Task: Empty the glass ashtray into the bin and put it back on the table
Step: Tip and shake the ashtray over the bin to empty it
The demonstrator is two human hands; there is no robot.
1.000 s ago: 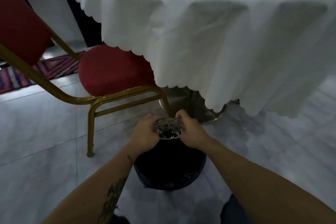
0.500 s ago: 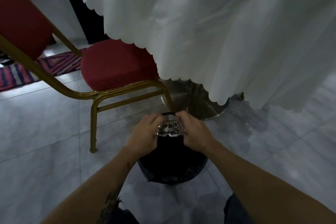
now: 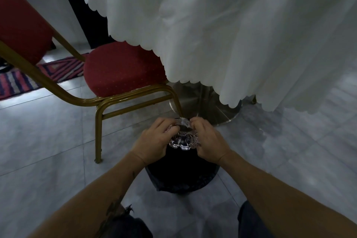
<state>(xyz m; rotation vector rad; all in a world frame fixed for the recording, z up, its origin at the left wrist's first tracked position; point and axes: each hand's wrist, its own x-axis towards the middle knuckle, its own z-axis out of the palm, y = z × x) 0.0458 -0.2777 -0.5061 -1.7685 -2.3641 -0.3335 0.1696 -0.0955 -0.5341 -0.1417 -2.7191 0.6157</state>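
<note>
Closest to us, at the bottom edge, we see dark trouser knees [image 3: 253,222] and our two bare forearms reaching forward, the left one marked with a dark tattoo [image 3: 116,206]. Just past them stands the bin [image 3: 181,177], a round black container on the pale tiled floor [image 3: 48,150]; its inside is too dark to make out.

Above the bin's far rim we hold the glass ashtray [image 3: 183,137] between both hands. Our left hand [image 3: 154,141] curls around its left side, fingers bent over the upper edge, and our right hand [image 3: 209,140] closes on its right side the same way. The ashtray is tipped away from us, so its scalloped clear base faces us and its opening points forward and down over the bin.

Beyond the hands, to the left, stands a chair [image 3: 123,67] with a red padded seat and gold metal legs. Its seat is partly tucked under a white scalloped tablecloth [image 3: 231,35], which hangs low and hides the tabletop. Under the cloth we see a round metal pedestal base [image 3: 208,106] resting on the floor. Far left, a striped rug [image 3: 23,79] lies on the tiles.
</note>
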